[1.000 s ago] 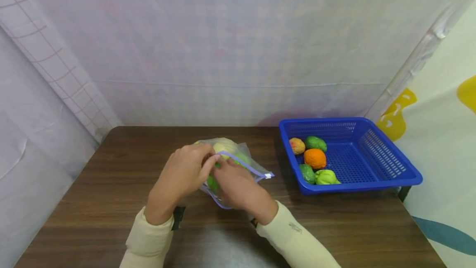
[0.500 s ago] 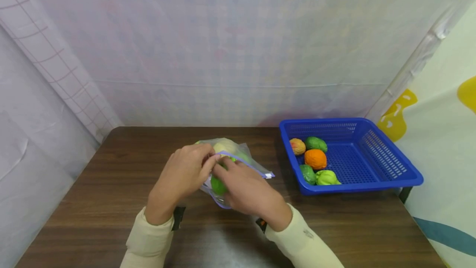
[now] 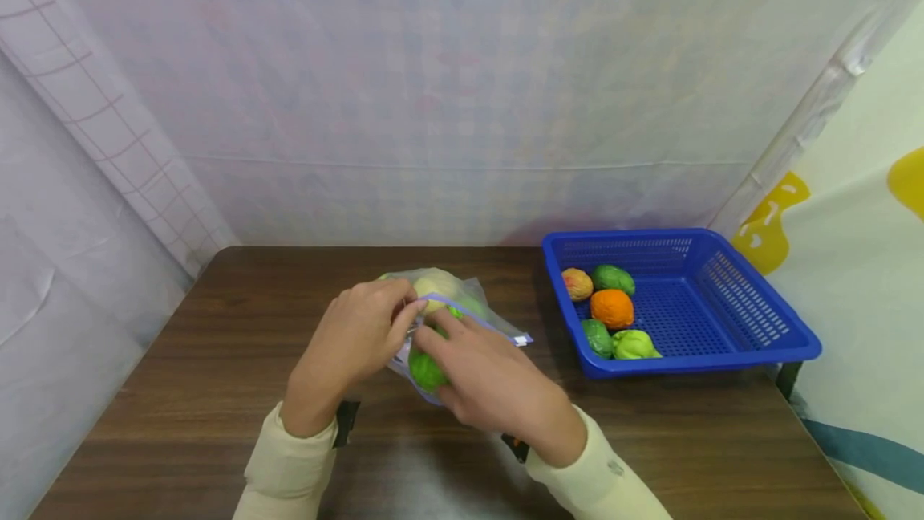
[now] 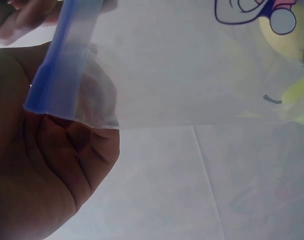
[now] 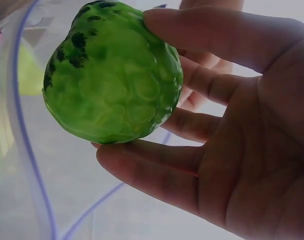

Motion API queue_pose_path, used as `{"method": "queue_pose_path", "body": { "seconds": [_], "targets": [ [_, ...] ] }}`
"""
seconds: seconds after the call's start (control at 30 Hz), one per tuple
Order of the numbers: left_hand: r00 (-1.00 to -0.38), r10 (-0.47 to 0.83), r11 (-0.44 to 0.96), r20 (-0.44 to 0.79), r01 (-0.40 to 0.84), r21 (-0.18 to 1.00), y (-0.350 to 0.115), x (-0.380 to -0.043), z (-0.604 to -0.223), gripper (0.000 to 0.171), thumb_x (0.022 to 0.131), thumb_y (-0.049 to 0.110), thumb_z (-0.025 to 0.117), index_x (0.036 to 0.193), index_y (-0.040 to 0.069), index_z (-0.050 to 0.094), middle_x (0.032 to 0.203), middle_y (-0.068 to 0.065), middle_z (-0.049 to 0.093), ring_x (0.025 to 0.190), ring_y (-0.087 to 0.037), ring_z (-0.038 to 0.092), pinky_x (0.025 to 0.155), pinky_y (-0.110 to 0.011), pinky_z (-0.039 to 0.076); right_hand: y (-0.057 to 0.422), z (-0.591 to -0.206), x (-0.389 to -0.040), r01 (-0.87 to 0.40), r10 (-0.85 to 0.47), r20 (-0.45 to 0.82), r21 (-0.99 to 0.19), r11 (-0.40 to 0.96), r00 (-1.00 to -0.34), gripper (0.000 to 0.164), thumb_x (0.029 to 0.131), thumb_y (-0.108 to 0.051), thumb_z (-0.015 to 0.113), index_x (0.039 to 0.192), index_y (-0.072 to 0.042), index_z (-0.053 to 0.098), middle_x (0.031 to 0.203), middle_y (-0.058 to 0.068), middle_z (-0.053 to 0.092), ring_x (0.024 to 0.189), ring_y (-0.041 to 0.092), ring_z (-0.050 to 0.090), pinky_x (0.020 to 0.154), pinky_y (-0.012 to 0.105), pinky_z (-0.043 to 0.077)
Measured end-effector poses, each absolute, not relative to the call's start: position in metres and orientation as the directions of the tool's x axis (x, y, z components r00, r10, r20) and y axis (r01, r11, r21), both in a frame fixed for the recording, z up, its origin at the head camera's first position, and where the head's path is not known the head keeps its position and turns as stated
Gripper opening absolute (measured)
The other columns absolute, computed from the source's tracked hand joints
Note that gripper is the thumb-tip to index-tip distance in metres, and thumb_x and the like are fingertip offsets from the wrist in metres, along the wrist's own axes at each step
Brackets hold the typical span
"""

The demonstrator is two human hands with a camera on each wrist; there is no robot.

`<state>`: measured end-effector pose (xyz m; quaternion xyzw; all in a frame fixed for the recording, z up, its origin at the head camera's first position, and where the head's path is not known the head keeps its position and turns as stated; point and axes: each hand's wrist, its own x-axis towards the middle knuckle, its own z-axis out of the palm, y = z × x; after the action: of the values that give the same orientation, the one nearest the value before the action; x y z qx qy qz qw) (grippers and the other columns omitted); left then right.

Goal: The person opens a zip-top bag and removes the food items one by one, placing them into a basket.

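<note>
A clear zip bag (image 3: 472, 293) with a purple-blue rim lies on the table, pale and green fruit showing inside. My left hand (image 3: 355, 343) pinches the bag's rim at its left side; in the left wrist view the blue strip (image 4: 54, 75) runs between thumb and curled fingers. A bumpy green custard apple (image 5: 114, 80) with dark marks is held between the thumb and fingers of my right hand (image 3: 498, 375), at the open mouth of the bag. Through the plastic, the left wrist view shows a yellow-green pear (image 4: 299, 100) with a dark stem.
A blue plastic basket (image 3: 693, 361) stands on the right of the brown table (image 3: 216, 392). It holds an orange (image 3: 612, 309), a peach-coloured fruit (image 3: 577, 284) and several green fruits or vegetables. A pale cloth (image 3: 462, 103) hangs behind the table.
My right hand has drawn back to the right and toward me, and more of the custard apple now shows at the bag's mouth. The left hand stays in place.
</note>
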<state>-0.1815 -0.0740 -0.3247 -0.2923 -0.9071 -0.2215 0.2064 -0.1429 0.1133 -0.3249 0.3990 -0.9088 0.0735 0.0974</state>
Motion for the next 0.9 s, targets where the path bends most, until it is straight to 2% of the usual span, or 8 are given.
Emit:
{"method": "queue_pose_path", "body": {
  "seconds": [0.13, 0.37, 0.47, 0.6, 0.9],
  "targets": [
    [-0.742, 0.439, 0.729, 0.506, 0.624, 0.282, -0.074, -0.182, -0.325, 0.015, 0.093, 0.018, 0.066, 0.08, 0.011, 0.066, 0.063, 0.002, 0.058, 0.049, -0.009, 0.046, 0.041, -0.027, 0.039, 0.117, -0.321, -0.14, -0.741, -0.71, 0.235, -0.074, 0.668, -0.664, 0.054, 0.077, -0.026, 0.082, 0.122, -0.016, 0.054, 0.135, 0.009, 0.054, 0.102, 0.022, 0.057, 0.082, 0.041, 0.057],
    [-0.739, 0.44, 0.729, 0.51, 0.625, 0.278, -0.074, -0.182, -0.325, 0.015, 0.093, 0.018, 0.067, 0.08, 0.011, 0.066, 0.063, 0.003, 0.057, 0.05, -0.009, 0.045, 0.041, -0.027, 0.039, 0.122, -0.313, -0.133, -0.726, -0.696, 0.217, -0.111, 0.679, -0.685, 0.049, 0.08, -0.027, 0.079, 0.121, -0.019, 0.054, 0.135, 0.007, 0.053, 0.104, 0.021, 0.057, 0.069, 0.038, 0.059],
    [-0.74, 0.443, 0.729, 0.506, 0.626, 0.278, -0.074, -0.182, -0.325, 0.015, 0.093, 0.018, 0.067, 0.081, 0.011, 0.066, 0.063, 0.003, 0.057, 0.05, -0.009, 0.045, 0.042, -0.027, 0.039, 0.124, -0.309, -0.13, -0.717, -0.689, 0.206, -0.133, 0.684, -0.695, 0.049, 0.081, -0.026, 0.079, 0.122, -0.019, 0.054, 0.14, 0.009, 0.052, 0.109, 0.022, 0.057, 0.072, 0.04, 0.06],
    [-0.741, 0.447, 0.729, 0.501, 0.627, 0.277, -0.074, -0.182, -0.326, 0.015, 0.094, 0.019, 0.066, 0.082, 0.01, 0.066, 0.064, 0.002, 0.058, 0.05, -0.009, 0.046, 0.042, -0.027, 0.039, 0.127, -0.306, -0.127, -0.713, -0.683, 0.213, -0.142, 0.686, -0.699, 0.048, 0.081, -0.026, 0.079, 0.122, -0.019, 0.055, 0.138, 0.008, 0.053, 0.107, 0.02, 0.056, 0.075, 0.042, 0.06],
    [-0.732, 0.452, 0.718, 0.509, 0.638, 0.279, -0.073, -0.182, -0.327, 0.014, 0.093, 0.018, 0.066, 0.081, 0.01, 0.066, 0.064, 0.002, 0.057, 0.05, -0.009, 0.045, 0.042, -0.027, 0.039, 0.137, -0.3, -0.121, -0.719, -0.672, 0.267, -0.162, 0.676, -0.691, 0.043, 0.08, -0.024, 0.077, 0.118, -0.022, 0.056, 0.128, -0.001, 0.054, 0.098, 0.014, 0.055, 0.069, 0.038, 0.059]
  ]
}}
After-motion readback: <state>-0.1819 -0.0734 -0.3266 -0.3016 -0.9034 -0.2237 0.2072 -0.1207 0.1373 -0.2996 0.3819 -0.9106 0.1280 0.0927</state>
